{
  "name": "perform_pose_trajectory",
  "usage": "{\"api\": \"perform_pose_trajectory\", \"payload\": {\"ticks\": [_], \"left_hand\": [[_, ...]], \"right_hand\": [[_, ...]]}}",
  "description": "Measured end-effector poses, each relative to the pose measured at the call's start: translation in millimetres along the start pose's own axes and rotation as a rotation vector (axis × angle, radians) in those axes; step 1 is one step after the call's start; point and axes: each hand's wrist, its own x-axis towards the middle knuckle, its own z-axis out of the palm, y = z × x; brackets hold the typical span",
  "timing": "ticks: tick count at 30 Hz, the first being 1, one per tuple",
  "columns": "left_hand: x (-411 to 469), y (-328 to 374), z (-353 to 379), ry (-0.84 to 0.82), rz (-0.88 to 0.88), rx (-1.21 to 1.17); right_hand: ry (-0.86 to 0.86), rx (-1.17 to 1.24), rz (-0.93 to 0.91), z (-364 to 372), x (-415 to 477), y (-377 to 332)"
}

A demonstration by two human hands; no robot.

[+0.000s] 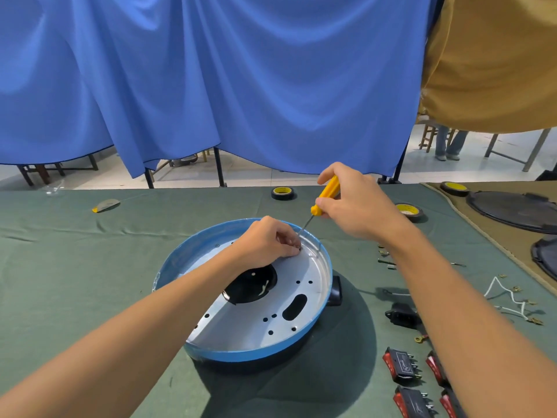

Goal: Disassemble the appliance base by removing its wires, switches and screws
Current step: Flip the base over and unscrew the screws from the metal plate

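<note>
The appliance base [241, 356] sits on the green worktop [90, 251] directly in front of the person, open side up, with its silver inner plate showing. The work is at about one o'clock on this plate, just inside the blue rim. The right hand [358, 203] has a clenched grip around the yellow handle of the screwdriver [327, 191]. The long axis of the tool slants: the handle is high toward one o'clock and the thin shaft goes down toward seven o'clock, to the plate. The left hand [268, 242] is the nearer one to that spot. Its fingers [289, 241] are curled and bunched where the shaft ends. The coming move probably turns on this line: the tip must sit in the head of the screw while the right hand twists, and the left hand only steadies or catches.

The screw itself is hidden under the left fingers (the tip of the shaft too), so it cannot be told whether this grip pinches a screw, holds the shaft or only presses. At four o'clock from the base lie red switches [398, 365], partly cut off by the right forearm and the frame edge. A black socket [402, 316] and a white wire [506, 297] lie at about three o'clock. The small metal pieces near two o'clock are too small to name.
</note>
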Motion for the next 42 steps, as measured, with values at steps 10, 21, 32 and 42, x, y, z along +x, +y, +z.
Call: {"api": "perform_pose_trajectory", "payload": {"ticks": [10, 21, 32, 42], "left_hand": [[0.4, -2.6, 1.8, -0.012, -0.012, -0.018], [-0.2, -2.5, 3.2, 0.000, -0.036, -0.009], [-0.1, -3.8, 3.8, -0.006, -0.021, -0.034], [0.4, -3.6, 3.9, -0.001, -0.018, -0.018]], "right_hand": [[-0.092, -0.158, -0.096, -5.3, 10.8, -5.5], [-0.129, -0.230, -0.111, 4.5, 12.8, -6.2], [-0.234, -0.614, -0.115, 5.3, 35.3, -31.4], [-0.410, -0.741, -0.108, -1.4, 49.1, -46.9]]}}
